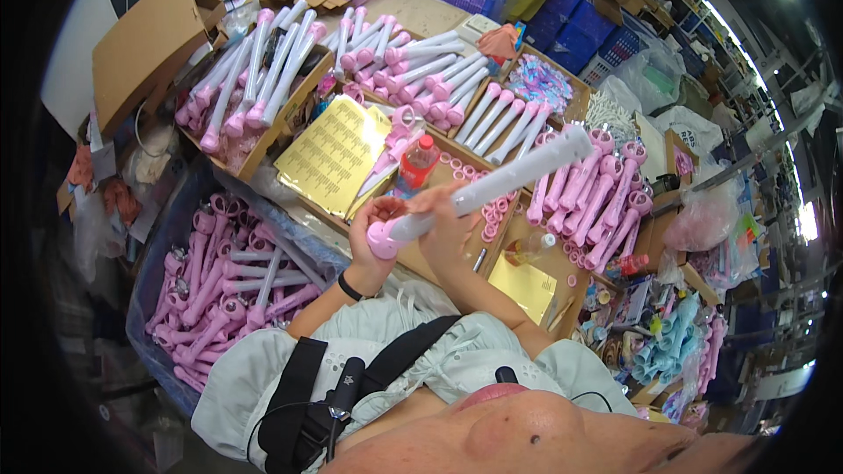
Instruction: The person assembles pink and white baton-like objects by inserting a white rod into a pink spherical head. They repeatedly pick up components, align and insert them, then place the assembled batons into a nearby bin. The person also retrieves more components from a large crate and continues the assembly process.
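Observation:
In front of my chest I hold a toy wand with a long translucent white tube point(518, 172) and a pink end cap point(383, 240). My left hand point(367, 244), with a black band on its wrist, is closed around the pink end. Just above it, my right hand point(446, 230) wraps the lower tube. The tube slants up to the right, over the table. Beyond my hands are a bottle with a red cap point(416, 165), a stack of yellow sticker sheets point(334, 154) and several small pink rings point(499, 211).
At the left, a blue-lined bin point(140, 316) holds many pink wands. Boxes of white-tubed wands point(413, 70) stand at the back, more pink wands point(597, 184) to the right. Another yellow sheet point(523, 288) lies at the near right. Two other people work beyond the table.

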Motion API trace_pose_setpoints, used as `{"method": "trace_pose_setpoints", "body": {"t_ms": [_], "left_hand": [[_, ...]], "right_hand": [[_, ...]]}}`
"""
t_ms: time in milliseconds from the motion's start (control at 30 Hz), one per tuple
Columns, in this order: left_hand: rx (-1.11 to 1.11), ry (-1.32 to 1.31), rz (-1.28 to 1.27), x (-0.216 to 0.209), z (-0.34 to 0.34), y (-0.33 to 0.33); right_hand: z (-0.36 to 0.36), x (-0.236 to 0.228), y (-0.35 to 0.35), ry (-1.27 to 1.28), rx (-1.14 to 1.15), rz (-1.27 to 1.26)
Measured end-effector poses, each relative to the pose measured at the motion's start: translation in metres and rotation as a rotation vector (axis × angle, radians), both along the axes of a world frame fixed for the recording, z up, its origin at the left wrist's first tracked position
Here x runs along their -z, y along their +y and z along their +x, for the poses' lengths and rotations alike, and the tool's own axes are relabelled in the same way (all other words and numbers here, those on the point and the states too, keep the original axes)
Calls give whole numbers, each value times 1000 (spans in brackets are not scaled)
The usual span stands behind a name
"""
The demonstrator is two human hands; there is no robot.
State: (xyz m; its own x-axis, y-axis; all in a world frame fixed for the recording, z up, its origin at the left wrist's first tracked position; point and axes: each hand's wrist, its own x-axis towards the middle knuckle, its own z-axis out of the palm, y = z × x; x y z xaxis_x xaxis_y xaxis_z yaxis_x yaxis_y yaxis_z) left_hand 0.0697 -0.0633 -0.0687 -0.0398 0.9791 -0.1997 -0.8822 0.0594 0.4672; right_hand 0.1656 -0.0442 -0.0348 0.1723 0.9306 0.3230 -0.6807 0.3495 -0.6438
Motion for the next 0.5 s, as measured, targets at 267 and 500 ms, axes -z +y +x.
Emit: {"method": "trace_pose_setpoints", "body": {"t_ms": [267, 500], "left_hand": [[-48, 334, 90, -9, -9, -4], [-108, 901, 677, -23, -23, -14]], "right_hand": [[-14, 37, -34, 47, -337, -384], [-3, -9, -36, 100, -270, -512]]}}
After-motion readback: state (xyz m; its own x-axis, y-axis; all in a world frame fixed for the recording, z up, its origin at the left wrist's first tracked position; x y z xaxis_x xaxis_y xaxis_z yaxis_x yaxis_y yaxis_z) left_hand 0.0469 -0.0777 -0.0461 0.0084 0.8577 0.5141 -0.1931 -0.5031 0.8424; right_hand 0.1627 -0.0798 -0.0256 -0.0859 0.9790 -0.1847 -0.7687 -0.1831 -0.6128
